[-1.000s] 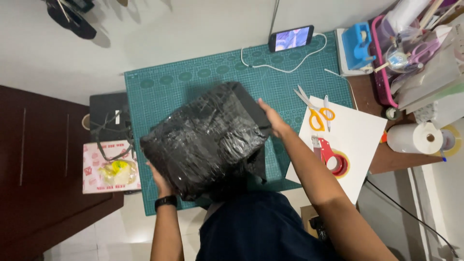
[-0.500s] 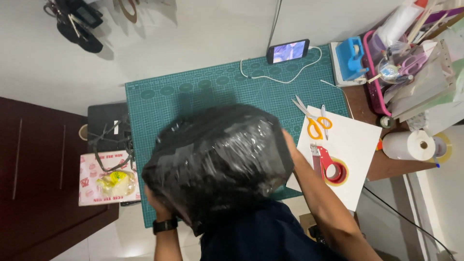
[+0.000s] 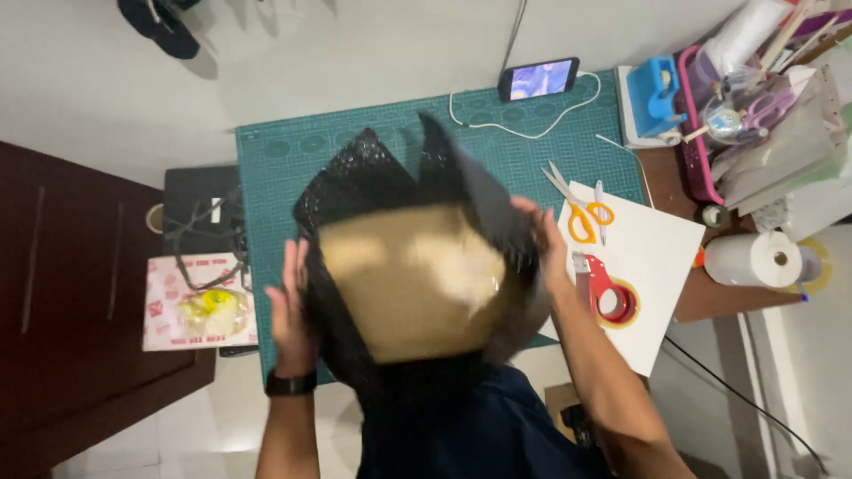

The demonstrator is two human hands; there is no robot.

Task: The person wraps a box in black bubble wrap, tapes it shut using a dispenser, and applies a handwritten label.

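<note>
I held a bulky parcel wrapped in black bubble plastic (image 3: pixel 390 266) up above the green cutting mat (image 3: pixel 284 168), its tan, cardboard-coloured face (image 3: pixel 413 288) turned toward me and blurred by motion. My left hand (image 3: pixel 291 306) lay flat and open against the parcel's left edge, fingers spread along the wrap, a black band on the wrist. My right hand (image 3: pixel 541 244) gripped the right edge, fingers curled over the black flap. To handle it well, I judged that both palms should press evenly from opposite sides, so the slippery wrap would not slide and the loose flap at the top would not catch. Just right of my right hand lay a white sheet (image 3: pixel 657 266) with orange-handled scissors (image 3: pixel 581 213) and a red tape dispenser (image 3: pixel 608 293) on it. A phone (image 3: pixel 539 78) stood at the mat's far edge, a white paper roll (image 3: pixel 754 259) farther right.
</note>
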